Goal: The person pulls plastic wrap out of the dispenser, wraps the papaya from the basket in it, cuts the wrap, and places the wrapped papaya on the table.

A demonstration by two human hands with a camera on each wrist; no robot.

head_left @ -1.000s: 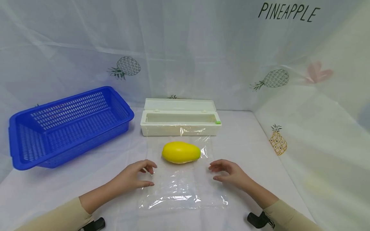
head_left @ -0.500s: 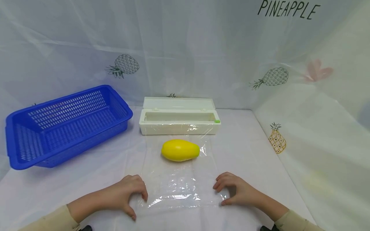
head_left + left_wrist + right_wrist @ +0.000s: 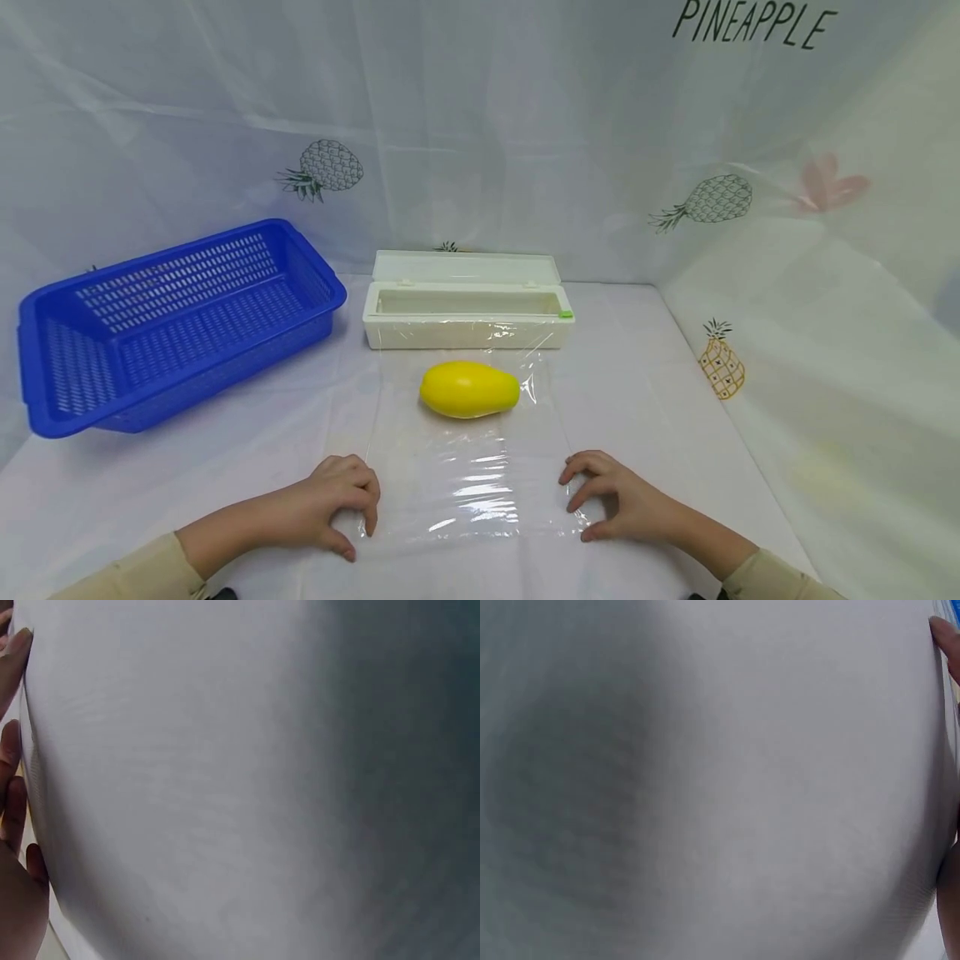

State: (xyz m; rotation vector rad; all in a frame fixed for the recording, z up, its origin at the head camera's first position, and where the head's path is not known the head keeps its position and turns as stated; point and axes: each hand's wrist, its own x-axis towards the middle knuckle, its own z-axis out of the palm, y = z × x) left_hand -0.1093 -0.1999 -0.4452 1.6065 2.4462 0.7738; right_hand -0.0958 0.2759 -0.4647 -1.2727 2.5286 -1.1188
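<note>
A sheet of clear plastic film is running over the front wall of a white cling-film dispenser box and spreading across the white cloth toward the person. A yellow papaya, greenish at its right end, is lying on its side on the film, between the box and the hands. The left hand is resting at the film's near left corner, the right hand at the near right corner. Both are bending their fingers, with a gap showing between thumb and fingertips; I cannot tell whether either is pinching the film, since the wrist views are showing mostly a blurred pale surface. The box's lid is standing raised at the back, and a green slider is sitting at its front right corner. A blue perforated plastic basket is standing to the left of the box.
</note>
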